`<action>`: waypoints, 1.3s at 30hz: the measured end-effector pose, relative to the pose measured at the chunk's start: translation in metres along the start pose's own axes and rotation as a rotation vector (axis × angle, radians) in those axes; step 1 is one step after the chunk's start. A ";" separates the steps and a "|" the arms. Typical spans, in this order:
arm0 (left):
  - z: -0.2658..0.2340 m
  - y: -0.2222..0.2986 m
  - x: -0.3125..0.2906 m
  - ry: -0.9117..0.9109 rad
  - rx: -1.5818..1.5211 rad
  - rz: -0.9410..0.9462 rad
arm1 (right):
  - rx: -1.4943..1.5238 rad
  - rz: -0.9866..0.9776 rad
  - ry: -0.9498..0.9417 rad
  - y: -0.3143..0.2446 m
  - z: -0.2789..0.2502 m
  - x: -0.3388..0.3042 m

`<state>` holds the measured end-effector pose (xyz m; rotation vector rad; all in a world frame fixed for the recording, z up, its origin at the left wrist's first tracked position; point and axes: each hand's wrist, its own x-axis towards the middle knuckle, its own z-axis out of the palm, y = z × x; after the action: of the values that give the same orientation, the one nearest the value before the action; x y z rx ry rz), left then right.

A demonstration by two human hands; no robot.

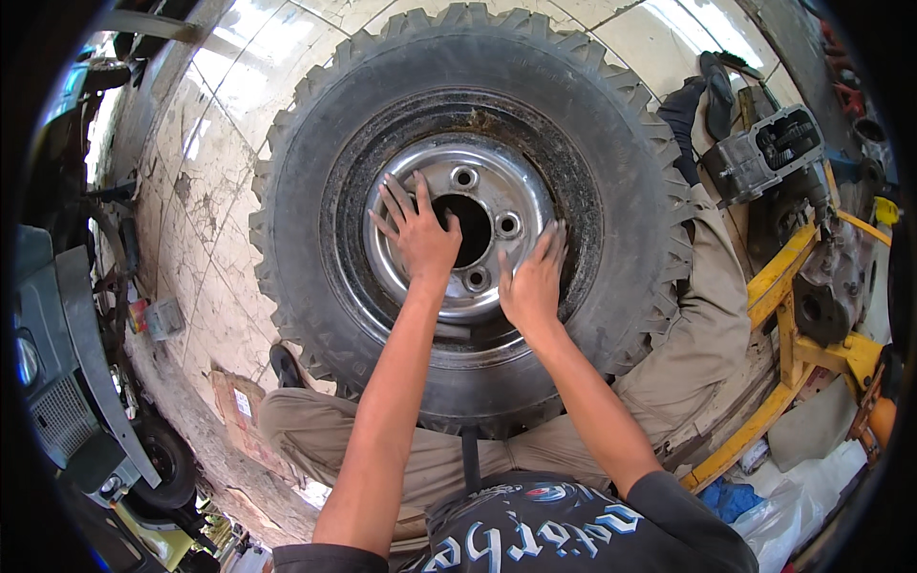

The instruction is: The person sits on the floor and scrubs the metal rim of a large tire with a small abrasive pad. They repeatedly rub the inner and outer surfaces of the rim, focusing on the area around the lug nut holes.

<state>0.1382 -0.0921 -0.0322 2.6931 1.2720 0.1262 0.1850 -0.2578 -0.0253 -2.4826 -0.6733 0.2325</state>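
A large black tyre (306,201) with chunky tread lies flat between my legs. Set inside it is a shiny metal wheel rim (444,158), with a round centre hole and several bolt holes around it. My left hand (417,229) lies on the left side of the rim's face, fingers spread, thumb beside the centre hole. My right hand (535,286) is at the lower right of the rim, its fingers stretched along the rim's edge and the thumb apart. Neither hand has anything between its fingers. The palms' undersides are hidden.
At the right stand a metal gearbox housing (769,153) and a yellow steel frame (778,315). A flattened cardboard piece (239,411) lies on the tiled floor (205,191) at the left. Beyond it is the front of a vehicle (72,372). Plastic bags (802,497) lie at lower right.
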 end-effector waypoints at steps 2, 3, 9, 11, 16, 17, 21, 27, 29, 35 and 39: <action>-0.001 -0.001 0.002 0.002 0.001 -0.002 | 0.012 -0.073 0.035 0.005 0.004 0.038; -0.003 0.002 0.004 -0.001 0.001 0.000 | 0.017 -0.109 0.056 0.006 0.005 0.063; -0.004 0.005 0.006 -0.016 0.014 0.001 | 0.051 -0.316 -0.034 -0.008 0.012 0.143; -0.003 0.001 0.005 -0.004 0.005 -0.007 | 0.097 -0.260 -0.032 -0.001 -0.001 0.109; 0.000 0.001 0.002 -0.027 -0.008 -0.009 | 0.127 -0.096 0.013 0.023 -0.004 0.014; 0.001 0.001 0.001 -0.024 -0.010 -0.009 | 0.115 -0.076 0.065 0.014 0.002 0.018; 0.000 0.001 -0.002 -0.028 -0.016 -0.016 | 0.166 -0.190 0.007 0.010 0.002 0.092; -0.003 0.005 0.007 -0.008 0.010 -0.005 | 0.101 -0.379 -0.106 0.002 0.014 0.154; -0.002 0.002 0.003 -0.020 0.023 -0.026 | 0.163 -0.285 -0.109 0.013 -0.002 0.111; 0.000 0.000 0.001 -0.009 0.010 -0.017 | 0.108 -0.100 -0.044 0.019 -0.005 0.019; -0.005 0.004 0.002 -0.046 0.016 -0.024 | 0.082 -0.264 -0.003 0.012 0.005 0.104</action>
<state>0.1415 -0.0928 -0.0266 2.6768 1.2966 0.0516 0.2778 -0.2109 -0.0382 -2.2865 -0.9633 0.1601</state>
